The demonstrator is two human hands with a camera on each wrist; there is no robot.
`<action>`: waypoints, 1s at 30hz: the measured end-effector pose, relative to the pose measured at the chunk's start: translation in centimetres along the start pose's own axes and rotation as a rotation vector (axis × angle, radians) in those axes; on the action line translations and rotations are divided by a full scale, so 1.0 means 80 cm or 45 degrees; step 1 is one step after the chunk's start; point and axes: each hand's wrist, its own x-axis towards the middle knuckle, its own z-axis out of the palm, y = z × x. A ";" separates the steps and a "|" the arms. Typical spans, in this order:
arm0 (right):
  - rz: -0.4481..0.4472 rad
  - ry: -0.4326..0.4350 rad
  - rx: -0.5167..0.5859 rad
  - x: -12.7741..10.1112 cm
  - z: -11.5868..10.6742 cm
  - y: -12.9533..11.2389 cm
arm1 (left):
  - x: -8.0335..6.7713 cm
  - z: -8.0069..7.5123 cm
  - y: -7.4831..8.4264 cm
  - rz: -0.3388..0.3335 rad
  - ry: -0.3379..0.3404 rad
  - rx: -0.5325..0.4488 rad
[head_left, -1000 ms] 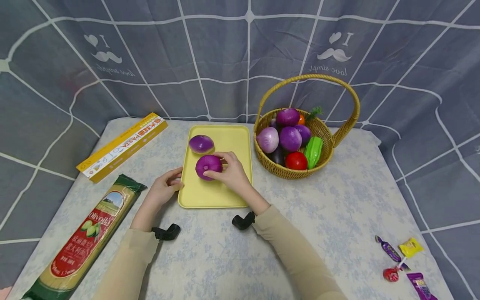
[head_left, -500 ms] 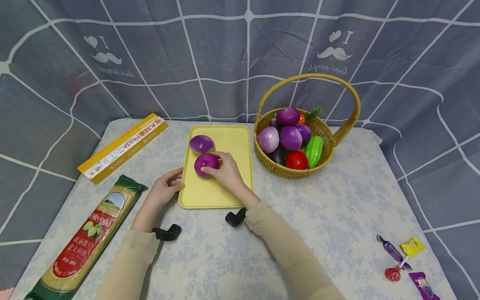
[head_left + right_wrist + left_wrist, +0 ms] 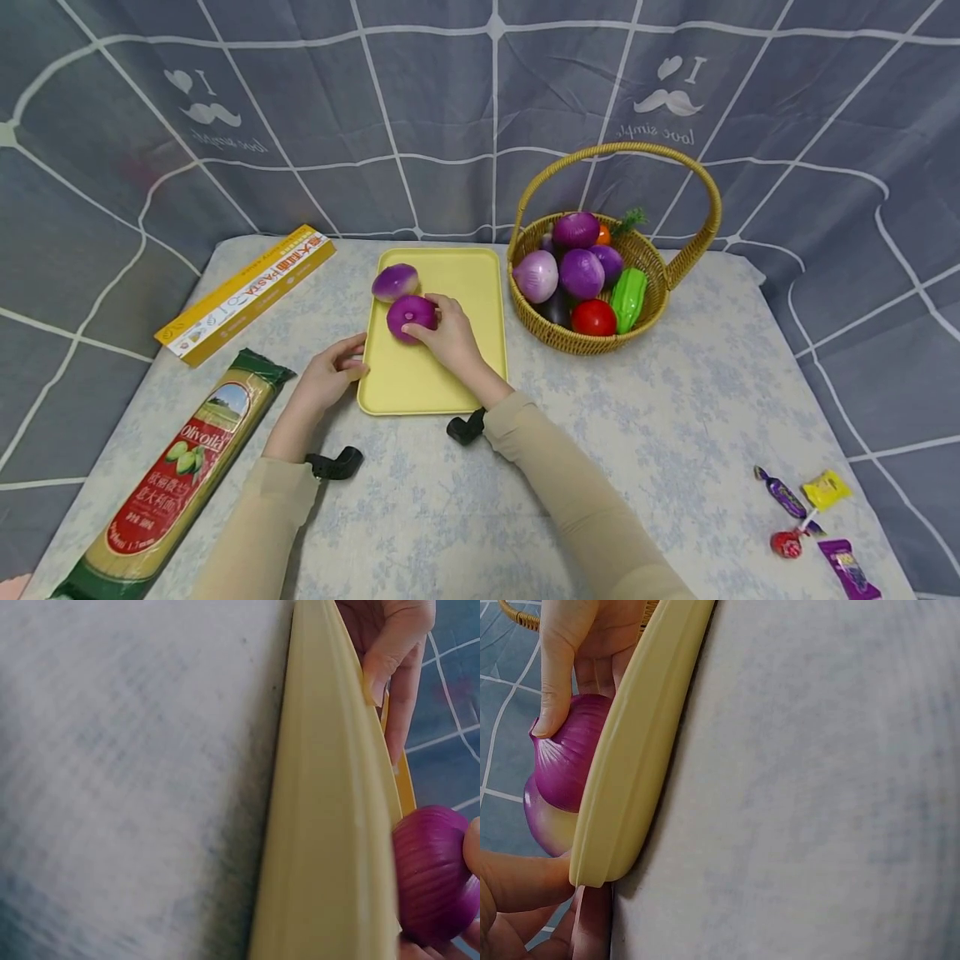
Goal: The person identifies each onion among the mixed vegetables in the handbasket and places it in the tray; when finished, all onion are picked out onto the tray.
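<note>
My right hand [image 3: 452,337] holds a purple onion [image 3: 410,319] between thumb and fingers, over the upper left part of a yellow tray [image 3: 457,392]. Right behind the onion, a smooth purple vegetable [image 3: 395,282] with a pale side leans at the tray's left rim and overlaps the onion in the head view. At that same rim, lower down, my left hand [image 3: 327,375] grips the tray, thumb on top and fingers beneath. The left wrist view shows the onion [image 3: 574,754] in front of the smooth vegetable [image 3: 549,821], under the right hand's thumb.
A wicker basket [image 3: 551,337] of onions, a tomato and other vegetables stands right of the tray. To the left lie a pasta box [image 3: 247,292] and a spaghetti bag [image 3: 176,475]. Several sweets, among them a red lollipop [image 3: 786,544], lie at the front right.
My right hand has moved the onion away from me and slightly left. The smooth purple vegetable has shifted left and rolled, showing its pale side. My left hand stays at the rim.
</note>
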 end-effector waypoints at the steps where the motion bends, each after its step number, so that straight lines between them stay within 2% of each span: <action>1: -0.002 0.001 0.008 0.000 0.000 0.000 | 0.000 0.000 0.000 -0.003 0.001 -0.002; 6: -0.003 -0.008 0.021 -0.001 0.000 0.000 | 0.000 0.000 -0.002 -0.004 0.007 0.000; 14: -0.027 -0.007 -0.073 -0.008 -0.015 -0.009 | 0.001 0.000 -0.002 0.001 0.006 -0.005; 21: -0.182 0.049 -0.079 -0.024 -0.052 -0.025 | 0.002 -0.001 -0.002 0.008 0.004 -0.014; 30: -0.342 0.222 -0.025 -0.047 -0.110 -0.033 | 0.001 0.001 -0.003 0.010 0.011 -0.025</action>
